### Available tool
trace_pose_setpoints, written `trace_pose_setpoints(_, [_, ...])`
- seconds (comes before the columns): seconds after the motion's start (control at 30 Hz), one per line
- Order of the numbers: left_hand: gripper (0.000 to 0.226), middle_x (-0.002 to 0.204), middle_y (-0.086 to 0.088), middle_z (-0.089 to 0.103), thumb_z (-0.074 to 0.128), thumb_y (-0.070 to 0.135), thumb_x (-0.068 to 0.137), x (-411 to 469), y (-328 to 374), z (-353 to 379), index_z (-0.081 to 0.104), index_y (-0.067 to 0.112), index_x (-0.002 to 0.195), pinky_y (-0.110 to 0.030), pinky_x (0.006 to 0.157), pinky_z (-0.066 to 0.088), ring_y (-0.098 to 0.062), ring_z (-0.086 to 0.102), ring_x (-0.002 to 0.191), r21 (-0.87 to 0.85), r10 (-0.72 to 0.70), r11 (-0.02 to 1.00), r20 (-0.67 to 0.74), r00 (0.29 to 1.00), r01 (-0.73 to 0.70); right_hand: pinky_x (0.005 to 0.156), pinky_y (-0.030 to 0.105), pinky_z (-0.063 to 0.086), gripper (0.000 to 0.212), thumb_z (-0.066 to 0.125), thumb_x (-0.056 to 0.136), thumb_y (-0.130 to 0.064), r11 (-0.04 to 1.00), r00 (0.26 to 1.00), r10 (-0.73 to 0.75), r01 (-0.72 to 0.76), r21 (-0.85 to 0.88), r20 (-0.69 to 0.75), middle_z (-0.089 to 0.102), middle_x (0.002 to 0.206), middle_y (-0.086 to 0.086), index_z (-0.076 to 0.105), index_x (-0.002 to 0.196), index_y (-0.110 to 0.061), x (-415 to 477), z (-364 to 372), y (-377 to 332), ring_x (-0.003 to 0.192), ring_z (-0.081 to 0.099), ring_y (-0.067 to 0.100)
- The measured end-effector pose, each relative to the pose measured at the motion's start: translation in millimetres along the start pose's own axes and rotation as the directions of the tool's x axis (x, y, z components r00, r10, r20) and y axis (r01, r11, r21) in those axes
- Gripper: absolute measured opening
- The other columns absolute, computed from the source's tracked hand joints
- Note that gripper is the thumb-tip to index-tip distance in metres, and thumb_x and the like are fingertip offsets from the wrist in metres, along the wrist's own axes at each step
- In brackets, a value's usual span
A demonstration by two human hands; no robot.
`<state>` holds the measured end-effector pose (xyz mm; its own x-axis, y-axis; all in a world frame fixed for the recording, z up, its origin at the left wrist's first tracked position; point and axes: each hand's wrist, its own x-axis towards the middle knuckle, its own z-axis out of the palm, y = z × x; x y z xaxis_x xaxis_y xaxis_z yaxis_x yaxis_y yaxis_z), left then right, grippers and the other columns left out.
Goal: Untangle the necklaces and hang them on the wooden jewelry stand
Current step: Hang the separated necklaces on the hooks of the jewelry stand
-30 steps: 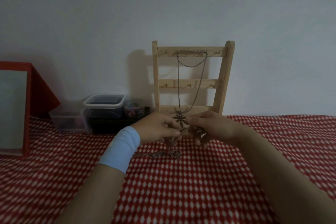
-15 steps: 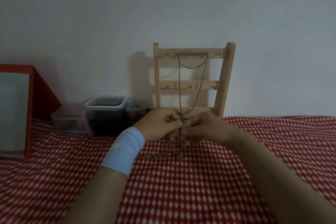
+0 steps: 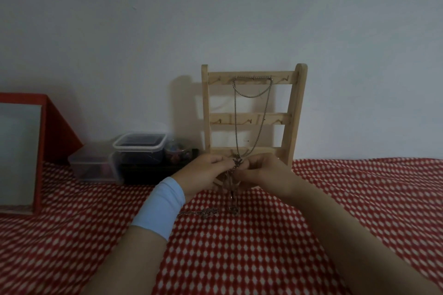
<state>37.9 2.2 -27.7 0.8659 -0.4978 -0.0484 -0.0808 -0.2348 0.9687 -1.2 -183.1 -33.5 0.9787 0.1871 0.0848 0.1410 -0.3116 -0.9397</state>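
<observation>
Since a second ago both hands have drawn closer together, so the flower-shaped pendant that showed plainly between them is now mostly hidden by fingertips. Left hand and right hand meet just in front of the foot of the pale wooden ladder-style jewelry stand, each pinching the dark tangled metal chains between thumb and forefinger; which strand each holds is hard to tell in the dim light. From the pinch the tangle drops to a small heap lying on the red cloth with white diamond pattern, below the hands. One thin silver necklace already hangs from the stand's top rail, its loop reaching down to the fingers. A light blue wristband wraps the left wrist. Along the cloth's far edge, left of the stand, sit clear plastic lidded containers, and a red-framed mirror stands near the left edge.
</observation>
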Motion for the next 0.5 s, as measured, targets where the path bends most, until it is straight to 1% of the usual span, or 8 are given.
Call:
trace_pose_setpoints(0.03, [0.028,0.102,-0.014,0.073,0.057,0.032,0.097,1,-2,1,0.073,0.01,0.105,-0.045,0.088,0.057,-0.026,0.069,0.091,-0.015,-0.002,1.0,-0.006,1.0,0.002,0.081,0.03,0.062,0.011,0.071,0.093,-0.01,1.0,1.0,-0.007,0.007,-0.012,-0.009,0.078,0.09,0.012,0.076,0.09,-0.001,0,1,0,0.083,0.076,0.023])
trace_pose_setpoints(0.07, [0.027,0.1,-0.013,0.074,0.057,0.031,0.097,1,-2,2,0.073,0.011,0.104,-0.043,0.085,0.058,-0.024,0.07,0.087,0.006,0.007,1.0,-0.023,1.0,-0.007,0.082,0.032,0.062,0.012,0.071,0.093,-0.013,1.0,1.0,-0.007,0.007,-0.012,-0.022,0.079,0.09,0.011,0.076,0.091,-0.002,0,1,-1,0.084,0.076,0.024])
trace_pose_setpoints(0.17, [0.019,0.081,-0.005,0.073,0.06,0.026,0.095,1,1,2,0.073,0.012,0.097,-0.031,0.066,0.056,-0.013,0.065,0.066,0.089,0.056,0.995,-0.074,0.996,-0.049,0.082,0.033,0.063,0.016,0.075,0.091,-0.02,1.0,0.997,-0.008,0.007,-0.013,-0.076,0.079,0.088,0.009,0.077,0.094,-0.004,-1,3,-1,0.081,0.077,0.022])
trace_pose_setpoints(0.2, [0.017,0.076,-0.004,0.072,0.062,0.024,0.094,1,2,1,0.073,0.011,0.096,-0.028,0.062,0.054,-0.013,0.064,0.063,0.101,0.07,0.993,-0.089,0.994,-0.061,0.08,0.032,0.064,0.016,0.076,0.09,-0.019,1.0,0.995,-0.016,0.014,-0.021,-0.095,0.079,0.087,0.009,0.078,0.094,-0.004,-1,4,-1,0.08,0.077,0.022])
trace_pose_setpoints(0.27, [0.012,0.074,-0.004,0.073,0.065,0.022,0.092,-1,5,-1,0.072,0.012,0.091,-0.024,0.058,0.053,-0.016,0.066,0.063,0.133,0.099,0.988,-0.119,0.988,-0.083,0.075,0.029,0.064,0.015,0.076,0.089,-0.018,0.999,0.992,-0.026,0.022,-0.026,-0.127,0.079,0.085,0.008,0.079,0.094,-0.004,0,4,-2,0.076,0.077,0.02])
trace_pose_setpoints(0.37, [0.011,0.075,-0.006,0.075,0.066,0.021,0.092,-4,10,-5,0.071,0.011,0.094,-0.025,0.06,0.056,-0.019,0.07,0.068,0.208,0.104,0.975,-0.099,0.99,-0.082,0.071,0.024,0.061,0.011,0.075,0.091,-0.017,0.998,0.991,-0.028,0.021,-0.052,-0.128,0.079,0.082,0.003,0.08,0.091,-0.007,1,1,0,0.072,0.075,0.015])
trace_pose_setpoints(0.43, [0.013,0.078,-0.004,0.075,0.064,0.022,0.093,-6,12,-6,0.07,0.011,0.097,-0.025,0.066,0.057,-0.017,0.071,0.074,0.282,0.093,0.957,-0.064,0.994,-0.072,0.071,0.023,0.06,0.012,0.073,0.092,-0.019,0.994,0.993,-0.045,0.033,-0.104,-0.109,0.078,0.081,0.002,0.079,0.089,-0.008,2,0,2,0.071,0.073,0.011])
trace_pose_setpoints(0.5, [0.011,0.085,0.001,0.072,0.061,0.023,0.094,-4,11,-3,0.069,0.015,0.093,-0.025,0.074,0.055,-0.014,0.068,0.083,0.373,0.162,0.92,-0.084,0.983,-0.12,0.07,0.022,0.059,0.016,0.07,0.095,-0.022,0.981,0.993,-0.069,0.049,-0.187,-0.1,0.078,0.081,0.001,0.078,0.087,-0.01,2,1,3,0.071,0.072,0.009])
